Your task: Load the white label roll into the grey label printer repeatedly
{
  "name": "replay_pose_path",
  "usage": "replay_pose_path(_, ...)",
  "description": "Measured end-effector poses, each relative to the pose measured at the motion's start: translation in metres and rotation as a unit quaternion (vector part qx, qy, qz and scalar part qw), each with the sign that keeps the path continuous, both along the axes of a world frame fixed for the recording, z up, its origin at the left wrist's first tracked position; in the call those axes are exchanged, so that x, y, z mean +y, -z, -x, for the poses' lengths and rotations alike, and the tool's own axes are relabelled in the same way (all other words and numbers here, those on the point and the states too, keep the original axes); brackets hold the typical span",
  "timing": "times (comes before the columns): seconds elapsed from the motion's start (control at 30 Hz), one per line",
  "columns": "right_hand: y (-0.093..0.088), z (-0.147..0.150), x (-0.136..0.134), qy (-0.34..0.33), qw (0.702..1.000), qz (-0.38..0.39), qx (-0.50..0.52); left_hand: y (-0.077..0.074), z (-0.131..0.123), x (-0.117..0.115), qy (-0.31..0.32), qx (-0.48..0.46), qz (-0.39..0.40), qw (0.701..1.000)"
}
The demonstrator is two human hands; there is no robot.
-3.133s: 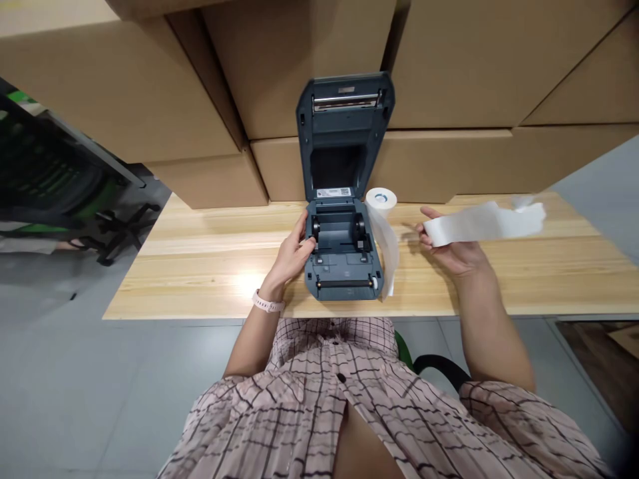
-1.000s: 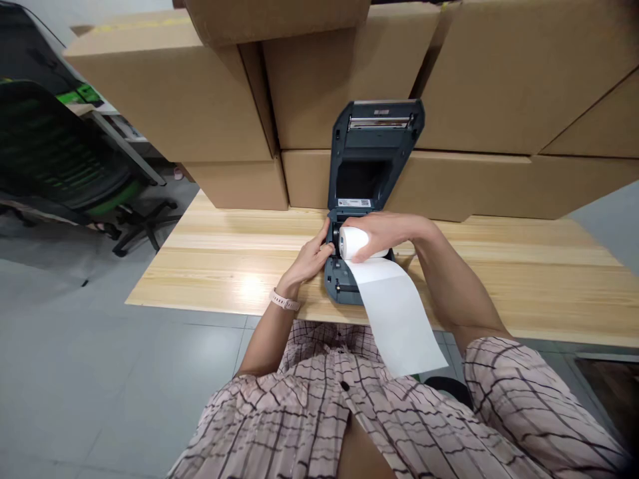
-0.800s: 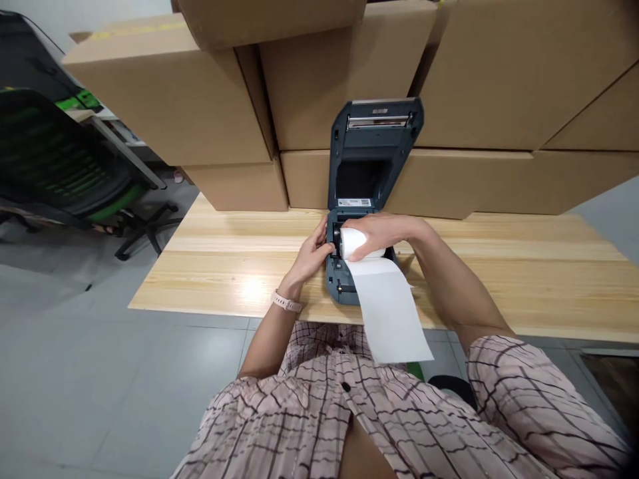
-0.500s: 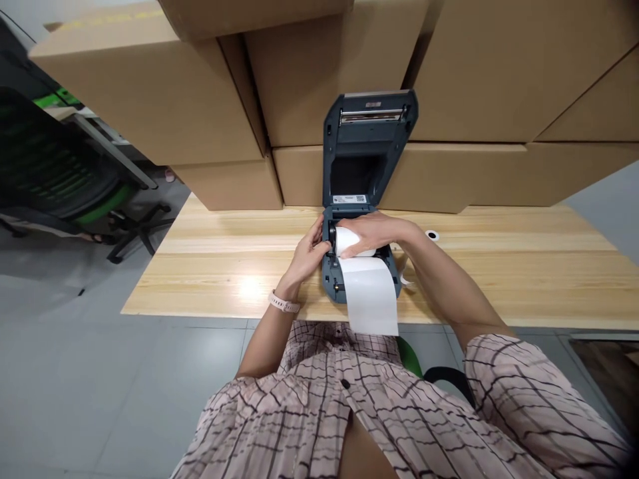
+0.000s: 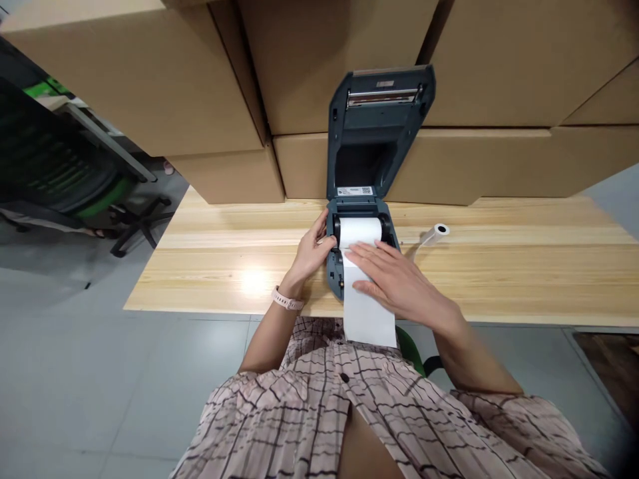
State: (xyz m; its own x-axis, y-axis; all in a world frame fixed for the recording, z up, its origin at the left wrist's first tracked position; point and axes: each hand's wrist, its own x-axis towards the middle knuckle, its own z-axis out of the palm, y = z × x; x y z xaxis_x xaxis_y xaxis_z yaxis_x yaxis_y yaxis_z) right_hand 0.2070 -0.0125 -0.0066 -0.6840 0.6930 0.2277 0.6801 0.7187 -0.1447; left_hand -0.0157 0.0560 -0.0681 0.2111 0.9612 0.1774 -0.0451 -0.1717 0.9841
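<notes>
A dark grey label printer (image 5: 335, 273) sits on the wooden table (image 5: 499, 279) with its lid (image 5: 379, 126) tipped up against the boxes. A white paper roll (image 5: 360, 231) lies in its bay, and its loose strip (image 5: 367, 316) runs forward over the front and off the table edge. My right hand (image 5: 394, 283) lies flat on that strip, fingers stretched out. My left hand (image 5: 312, 251) grips the printer's left side by the roll holder, thumb and fingers curled on it.
Large cardboard boxes (image 5: 150, 86) are stacked along the back of the table. A small empty paper core (image 5: 435, 233) lies to the right of the printer. An office chair (image 5: 64, 179) stands on the floor at the left.
The right hand took the roll from the table and set it down into the printer bay. It has since let go of it and moved forward, flat onto the strip. The left hand stayed.
</notes>
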Motion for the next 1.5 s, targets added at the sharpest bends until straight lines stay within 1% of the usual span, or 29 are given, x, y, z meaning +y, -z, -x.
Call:
replay_pose_path(0.1,0.008,0.0,-0.019,0.016,1.0,-0.02,0.015,0.0,-0.001,0.0,-0.004,0.003,-0.001,1.0)
replay_pose_path(0.2,0.012,0.001,-0.023,0.02,0.999,-0.034,0.016,0.002,0.0,0.002,-0.008,0.016,0.003,1.0)
replay_pose_path(0.3,0.016,0.005,-0.027,0.028,0.998,-0.046,0.022,0.003,0.001,0.002,0.003,0.016,0.003,1.0)
replay_pose_path(0.4,0.023,0.009,-0.037,0.045,0.997,-0.06,0.029,0.003,0.002,0.001,0.011,0.01,-0.012,1.0)
replay_pose_path(0.5,0.029,0.011,-0.046,0.053,0.996,-0.068,0.031,0.002,0.002,-0.001,0.003,0.012,-0.015,1.0)
replay_pose_path(0.67,0.032,0.013,-0.048,0.061,0.997,-0.029,0.047,0.001,0.001,0.001,-0.002,0.023,0.008,1.0)
replay_pose_path(0.73,0.031,0.015,-0.048,0.069,0.996,-0.013,0.056,-0.001,-0.001,-0.002,-0.017,0.031,0.009,0.999)
replay_pose_path(0.77,0.031,0.016,-0.05,0.069,0.996,-0.008,0.06,-0.003,-0.002,-0.006,-0.039,0.043,0.001,0.998)
replay_pose_path(0.83,0.03,0.015,-0.056,0.062,0.996,0.0,0.065,-0.009,-0.004,-0.023,-0.103,0.091,-0.041,0.99)
replay_pose_path(0.87,0.028,0.011,-0.06,0.055,0.996,0.006,0.068,-0.012,-0.006,-0.034,-0.134,0.13,-0.081,0.979)
replay_pose_path(0.9,0.025,0.006,-0.064,0.043,0.996,0.015,0.072,-0.015,-0.008,-0.048,-0.145,0.174,-0.134,0.965)
replay_pose_path(0.93,0.02,-0.002,-0.067,0.025,0.996,0.031,0.076,-0.017,-0.011,-0.062,-0.133,0.215,-0.186,0.95)
replay_pose_path(1.0,0.006,-0.022,-0.066,-0.033,0.992,0.086,0.09,-0.018,-0.017,-0.089,-0.06,0.289,-0.274,0.915)
replay_pose_path(1.03,-0.003,-0.034,-0.061,-0.063,0.985,0.118,0.107,-0.018,-0.02,-0.101,-0.035,0.324,-0.305,0.895)
replay_pose_path(1.07,-0.014,-0.045,-0.052,-0.086,0.977,0.145,0.133,-0.017,-0.023,-0.111,-0.025,0.349,-0.328,0.877)
replay_pose_path(1.1,-0.025,-0.054,-0.038,-0.085,0.968,0.156,0.178,-0.016,-0.025,-0.118,-0.023,0.365,-0.346,0.864)
replay_pose_path(1.13,-0.035,-0.061,-0.02,-0.052,0.96,0.137,0.239,-0.015,-0.027,-0.124,-0.029,0.372,-0.361,0.855)
replay_pose_path(1.17,-0.046,-0.066,0.003,0.002,0.947,0.077,0.311,-0.014,-0.028,-0.127,-0.038,0.371,-0.372,0.85)
replay_pose_path(1.2,-0.056,-0.067,0.028,0.059,0.92,0.011,0.387,-0.013,-0.028,-0.129,-0.045,0.366,-0.381,0.848)
replay_pose_path(1.23,-0.066,-0.066,0.056,0.094,0.898,-0.03,0.428,-0.012,-0.028,-0.131,-0.05,0.359,-0.389,0.847)
replay_pose_path(1.27,-0.075,-0.062,0.084,0.114,0.887,-0.043,0.445,-0.011,-0.028,-0.132,-0.054,0.353,-0.397,0.846)
replay_pose_path(1.3,-0.084,-0.056,0.111,0.128,0.882,-0.038,0.452,-0.01,-0.028,-0.133,-0.058,0.348,-0.402,0.845)
replay_pose_path(1.37,-0.099,-0.04,0.156,0.16,0.88,0.021,0.447,-0.007,-0.028,-0.136,-0.066,0.345,-0.409,0.842)
replay_pose_path(1.4,-0.105,-0.032,0.171,0.175,0.881,0.024,0.439,-0.004,-0.028,-0.139,-0.071,0.345,-0.412,0.84)
replay_pose_path(1.43,-0.11,-0.025,0.18,0.181,0.886,0.022,0.426,-0.002,-0.029,-0.141,-0.078,0.345,-0.415,0.838)
replay_pose_path(1.47,-0.112,-0.018,0.184,0.184,0.89,0.006,0.418,0.0,-0.029,-0.144,-0.085,0.343,-0.419,0.837)
replay_pose_path(1.5,-0.112,-0.013,0.181,0.181,0.892,-0.018,0.413,0.002,-0.029,-0.147,-0.09,0.339,-0.424,0.835)
